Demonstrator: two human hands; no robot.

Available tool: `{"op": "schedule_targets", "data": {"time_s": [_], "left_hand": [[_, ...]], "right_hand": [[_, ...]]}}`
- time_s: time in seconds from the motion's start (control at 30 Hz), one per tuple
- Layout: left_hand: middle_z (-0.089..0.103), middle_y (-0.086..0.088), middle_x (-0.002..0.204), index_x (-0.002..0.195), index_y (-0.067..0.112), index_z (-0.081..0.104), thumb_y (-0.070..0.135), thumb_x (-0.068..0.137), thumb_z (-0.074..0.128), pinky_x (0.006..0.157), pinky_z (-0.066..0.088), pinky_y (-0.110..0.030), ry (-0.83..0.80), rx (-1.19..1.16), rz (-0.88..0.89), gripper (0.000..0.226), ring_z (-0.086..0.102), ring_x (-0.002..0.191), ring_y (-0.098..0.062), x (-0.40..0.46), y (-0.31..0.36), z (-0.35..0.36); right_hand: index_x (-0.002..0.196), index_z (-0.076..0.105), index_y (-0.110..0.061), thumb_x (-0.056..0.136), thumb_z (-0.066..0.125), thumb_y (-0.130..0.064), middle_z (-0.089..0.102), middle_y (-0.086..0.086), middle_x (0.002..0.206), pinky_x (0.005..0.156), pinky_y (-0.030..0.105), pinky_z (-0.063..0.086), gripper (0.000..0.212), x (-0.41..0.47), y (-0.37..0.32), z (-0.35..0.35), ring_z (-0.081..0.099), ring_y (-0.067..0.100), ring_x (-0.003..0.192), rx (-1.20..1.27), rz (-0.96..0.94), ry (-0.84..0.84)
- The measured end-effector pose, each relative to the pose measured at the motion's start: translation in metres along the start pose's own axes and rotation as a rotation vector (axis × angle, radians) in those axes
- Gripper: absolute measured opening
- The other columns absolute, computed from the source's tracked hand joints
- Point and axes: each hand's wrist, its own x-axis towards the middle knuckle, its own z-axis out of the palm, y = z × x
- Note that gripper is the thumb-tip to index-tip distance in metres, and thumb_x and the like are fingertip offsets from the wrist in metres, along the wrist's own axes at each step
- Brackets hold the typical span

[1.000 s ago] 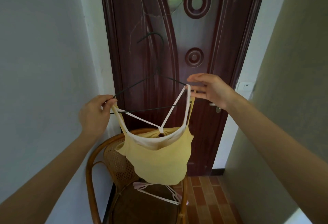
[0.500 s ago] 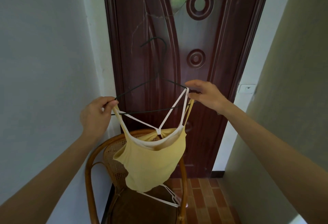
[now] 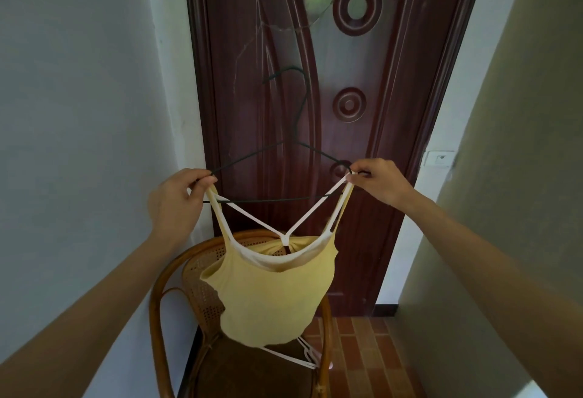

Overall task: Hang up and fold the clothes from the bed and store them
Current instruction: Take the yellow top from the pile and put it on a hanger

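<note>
head: both hands (image 3: 176,205) pinch straps (image 3: 318,211).

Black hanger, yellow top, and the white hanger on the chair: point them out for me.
black hanger (image 3: 262,200), head view, on its bottom bar.
yellow top (image 3: 271,296), head view, middle of the front fabric.
white hanger (image 3: 307,361), head view, on the part showing below the top.
</note>
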Motion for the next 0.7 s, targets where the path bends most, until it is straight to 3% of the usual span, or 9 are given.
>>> {"op": "schedule_targets", "data": {"time_s": [0.2,0.43,0.5,0.7], "left_hand": [[0.068,0.005,0.088,0.096,0.013,0.076,0.021,0.092,0.064,0.063,0.034,-0.014,-0.042,0.003,0.034,0.015,0.055,0.079,-0.013,0.002,0.005,0.009],[0.071,-0.002,0.096,0.099,0.014,0.076,0.025,0.093,0.063,0.071,0.040,-0.031,-0.125,-0.023,0.066,0.018,0.055,0.083,-0.014,0.019,0.012,0.034],[0.072,-0.003,0.096,0.099,0.014,0.076,0.025,0.093,0.063,0.072,0.043,-0.033,-0.152,-0.042,0.085,0.017,0.056,0.083,-0.016,0.024,0.016,0.047],[0.072,-0.001,0.096,0.101,0.018,0.075,0.033,0.092,0.063,0.078,0.050,-0.043,-0.309,-0.136,0.202,0.021,0.063,0.087,-0.025,0.036,0.030,0.095]], "right_hand": [[0.095,0.075,-0.012,0.096,0.062,-0.023,0.068,-0.006,0.085,0.072,0.018,0.041,0.016,-0.009,0.006,-0.002,0.063,0.009,0.089,0.077,0.009,0.029],[0.086,0.072,-0.020,0.095,0.064,-0.025,0.065,-0.007,0.075,0.072,0.028,0.047,0.013,-0.024,0.016,-0.011,0.061,0.008,0.073,0.092,0.097,0.125],[0.085,0.071,-0.024,0.094,0.065,-0.028,0.068,-0.005,0.079,0.074,0.033,0.050,0.012,-0.031,0.022,-0.016,0.064,0.013,0.077,0.069,0.155,0.163],[0.096,0.074,-0.021,0.095,0.061,-0.035,0.069,-0.003,0.087,0.073,0.031,0.045,0.019,-0.078,0.043,-0.038,0.062,0.016,0.085,-0.097,0.335,0.240]]}}
